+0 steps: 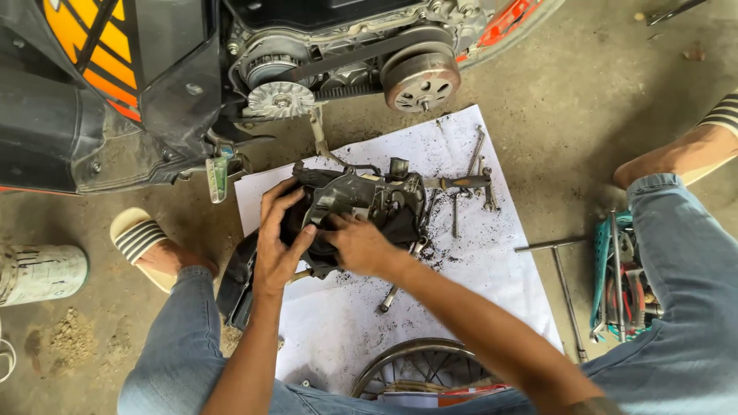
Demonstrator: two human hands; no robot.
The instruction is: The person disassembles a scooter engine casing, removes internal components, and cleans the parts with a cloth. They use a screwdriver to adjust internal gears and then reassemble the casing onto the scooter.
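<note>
A black engine side cover rests on a white paper sheet spread on the floor. My left hand grips the cover's left rim, fingers curled over the edge. My right hand reaches into its hollow inside, fingers pressed on something there that I cannot make out. Above the sheet stands a scooter with its drive side exposed: a belt running between a finned front pulley and a round rear clutch drum.
Bolts and wrenches and dark grit lie on the sheet's upper right. A T-handle wrench and a teal tool tray sit at right, a white tin at left, a spoked wheel rim near my knees.
</note>
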